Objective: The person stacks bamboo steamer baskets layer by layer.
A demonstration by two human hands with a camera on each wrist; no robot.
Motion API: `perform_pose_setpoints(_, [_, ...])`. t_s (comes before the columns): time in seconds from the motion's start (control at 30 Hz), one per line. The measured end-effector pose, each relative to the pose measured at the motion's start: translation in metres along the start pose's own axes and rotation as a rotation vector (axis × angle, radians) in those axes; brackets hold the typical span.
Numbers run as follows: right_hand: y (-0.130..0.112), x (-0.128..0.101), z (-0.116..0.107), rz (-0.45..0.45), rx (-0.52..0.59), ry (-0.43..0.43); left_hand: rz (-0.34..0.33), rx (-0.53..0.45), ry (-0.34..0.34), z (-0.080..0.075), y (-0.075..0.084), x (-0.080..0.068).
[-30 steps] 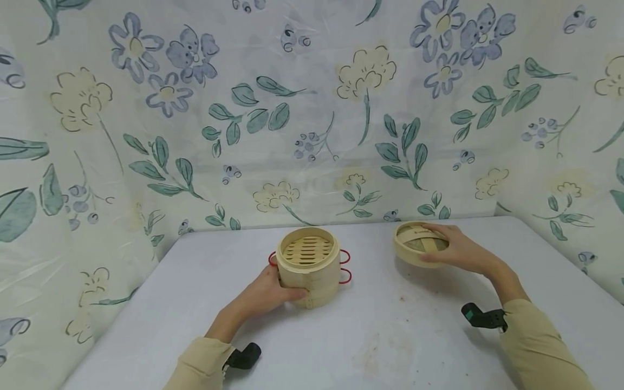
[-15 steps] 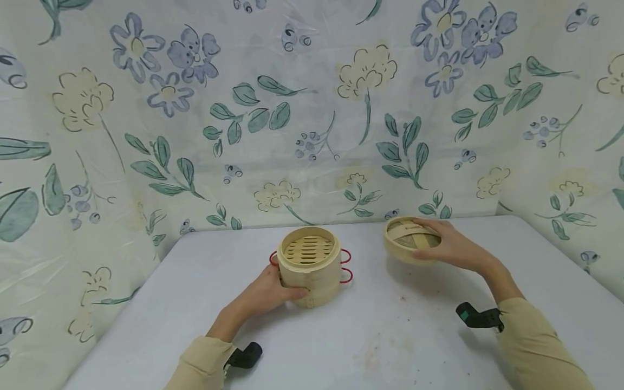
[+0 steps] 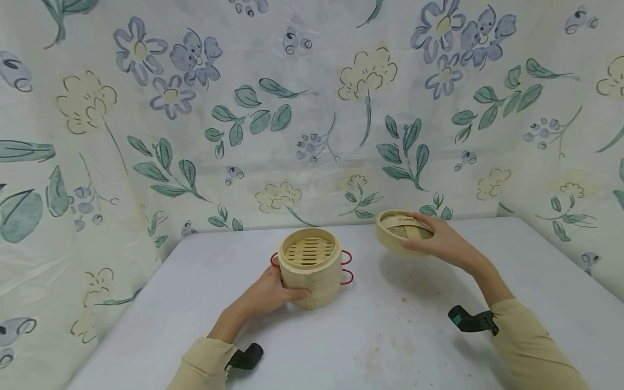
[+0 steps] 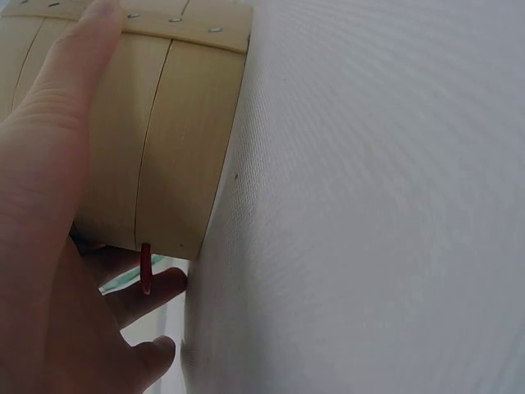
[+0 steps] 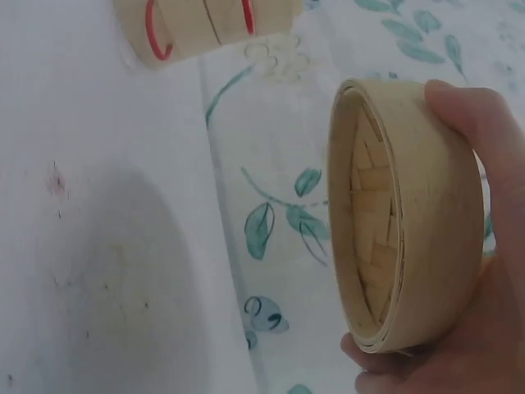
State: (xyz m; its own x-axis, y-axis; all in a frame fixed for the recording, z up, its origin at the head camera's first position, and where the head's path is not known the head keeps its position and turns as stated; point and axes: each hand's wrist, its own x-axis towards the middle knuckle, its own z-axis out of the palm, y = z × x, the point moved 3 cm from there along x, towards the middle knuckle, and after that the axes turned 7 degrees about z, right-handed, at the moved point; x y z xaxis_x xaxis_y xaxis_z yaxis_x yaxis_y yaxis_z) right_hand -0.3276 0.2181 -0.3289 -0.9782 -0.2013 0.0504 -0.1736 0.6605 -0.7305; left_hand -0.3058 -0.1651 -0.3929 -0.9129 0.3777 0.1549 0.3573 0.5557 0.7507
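A round bamboo steamer basket (image 3: 317, 284) with a slatted floor near its top stands upright on the white table. Red loop handles (image 3: 347, 277) stick out at its sides. My left hand (image 3: 270, 292) grips its left side low down, thumb across the front wall; in the left wrist view the thumb (image 4: 70, 70) lies along the bamboo. Up and to the right, my right hand (image 3: 441, 242) holds the woven bamboo steamer lid (image 3: 390, 238) by its rim, raised over the table with a shadow beneath. The right wrist view shows the lid's hollow woven underside (image 5: 373, 230).
The white table (image 3: 380, 336) has reddish-brown smudges and small specks in front of the lid. A floral curtain (image 3: 322, 108) rises behind the table's back edge and at both sides. Each wrist carries a black camera mount (image 3: 470, 319).
My right hand has carried the lid leftward and a little upward, nearer to the steamer basket. My left hand and the basket have stayed in place.
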Motion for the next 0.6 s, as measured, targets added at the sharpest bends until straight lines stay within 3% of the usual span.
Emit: perform_pose_setpoints(0.6, [-0.046,0.0,0.031,-0.064,-0.021,0.174,0.01,0.014,-0.002,-0.001,-0.002,-0.002])
